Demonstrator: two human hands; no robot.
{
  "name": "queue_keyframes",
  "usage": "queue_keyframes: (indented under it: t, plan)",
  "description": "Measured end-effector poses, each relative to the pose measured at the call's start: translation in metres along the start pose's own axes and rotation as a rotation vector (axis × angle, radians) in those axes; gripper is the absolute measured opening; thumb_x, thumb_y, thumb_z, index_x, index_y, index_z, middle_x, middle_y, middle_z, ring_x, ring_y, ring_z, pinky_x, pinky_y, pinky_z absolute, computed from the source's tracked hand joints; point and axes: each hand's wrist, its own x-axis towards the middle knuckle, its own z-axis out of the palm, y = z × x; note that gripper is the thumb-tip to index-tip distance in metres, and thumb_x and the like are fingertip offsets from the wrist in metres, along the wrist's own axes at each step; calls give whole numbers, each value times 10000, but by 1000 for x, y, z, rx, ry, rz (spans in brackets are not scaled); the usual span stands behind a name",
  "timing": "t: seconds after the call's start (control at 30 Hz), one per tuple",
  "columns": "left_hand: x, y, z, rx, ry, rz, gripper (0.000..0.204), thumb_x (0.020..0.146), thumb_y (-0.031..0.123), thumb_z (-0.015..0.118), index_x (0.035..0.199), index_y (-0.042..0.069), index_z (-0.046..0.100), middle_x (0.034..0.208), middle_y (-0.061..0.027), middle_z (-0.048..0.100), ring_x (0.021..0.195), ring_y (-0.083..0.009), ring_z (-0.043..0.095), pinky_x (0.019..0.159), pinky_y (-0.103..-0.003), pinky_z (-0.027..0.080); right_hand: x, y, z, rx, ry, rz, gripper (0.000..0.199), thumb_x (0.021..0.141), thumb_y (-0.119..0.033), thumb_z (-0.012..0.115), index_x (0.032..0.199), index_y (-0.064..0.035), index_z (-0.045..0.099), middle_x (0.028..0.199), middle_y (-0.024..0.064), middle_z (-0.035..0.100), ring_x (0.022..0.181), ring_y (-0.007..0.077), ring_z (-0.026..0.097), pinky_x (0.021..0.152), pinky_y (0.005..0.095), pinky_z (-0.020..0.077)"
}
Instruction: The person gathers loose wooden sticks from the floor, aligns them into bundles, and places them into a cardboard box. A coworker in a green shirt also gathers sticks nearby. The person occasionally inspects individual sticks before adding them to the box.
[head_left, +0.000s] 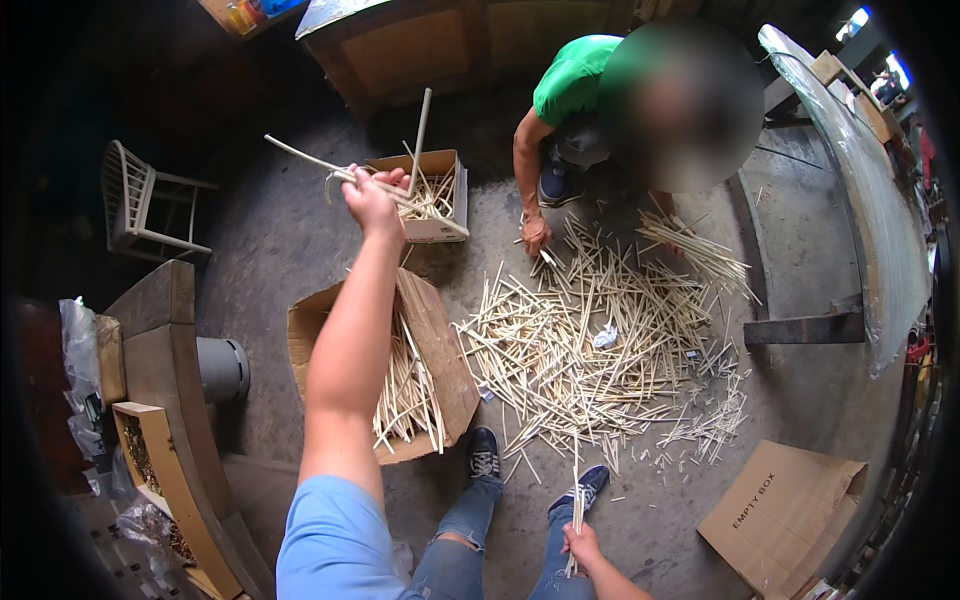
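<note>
My left arm reaches out to the smaller cardboard box (pixel 440 232), which has pale thin sticks (pixel 432 190) inside. At its near left side my left hand (pixel 375 200) is closed on a few wooden sticks (pixel 310 155), one jutting far out to the left. Low in the picture, by my right leg, my right hand (pixel 580 543) grips a small upright bundle of sticks (pixel 578 500). Beyond it a wide loose pile of sticks (pixel 570 350) covers the floor. Under my left forearm stands a larger open cardboard box (pixel 440 340) partly filled with sticks.
Across the pile a crouching person in a green shirt (pixel 575 80) touches the sticks with one hand (pixel 536 234). A closed cardboard box (pixel 780 515) lies at lower right. A white chair (pixel 135 205) and a grey cylinder (pixel 222 370) stand left; a plastic-wrapped panel (pixel 860 200) stands right.
</note>
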Motion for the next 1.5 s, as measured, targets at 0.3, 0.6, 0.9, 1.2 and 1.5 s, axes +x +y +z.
queue_keyframes:
  t: [0.3, 0.6, 0.9, 1.2, 1.5]
  plan:
    - [-102, -75, -110, 326, -527, -294, 229, 993, 166, 527, 1144, -1, 569, 885, -100, 668, 776, -176, 666, 674, -304, 568, 0, -33, 19, 60, 44, -76, 102, 961, -162, 568, 955, -66, 532, 652, 29, 518, 501, 128, 514, 479, 312, 521]
    - [-302, -12, -234, 521, -349, -464, 196, 988, 101, 528, 1102, -31, 618, 864, -81, 658, 752, -132, 641, 668, -250, 532, -30, -16, 30, -44, -70, 24, 122, 957, -170, 585, 968, -66, 522, 648, 29, 515, 502, 129, 519, 498, 309, 521]
    - [-203, 14, -303, 1106, -151, 21, 326, 845, 82, 668, 1165, 54, 613, 1135, -93, 606, 778, -192, 627, 720, -318, 525, -60, -113, 80, -122, -253, -224, 142, 981, -132, 558, 1065, -18, 550, 698, 45, 562, 542, 147, 574, 538, 297, 535]
    - [-155, -8, -312, 1258, -291, -111, 177, 931, 158, 585, 994, 21, 676, 958, -111, 689, 922, -257, 648, 823, -388, 504, -82, -199, 186, -267, -488, -258, 124, 993, -155, 529, 973, -35, 505, 613, -6, 424, 482, 100, 432, 496, 299, 513]
    - [-152, 54, -429, 649, 110, -248, 273, 1024, 189, 463, 991, -12, 644, 935, -60, 699, 786, -97, 628, 724, -257, 529, -35, -279, 362, -351, -485, 125, 117, 951, -185, 554, 921, -84, 502, 637, -10, 455, 516, 128, 465, 465, 315, 447]
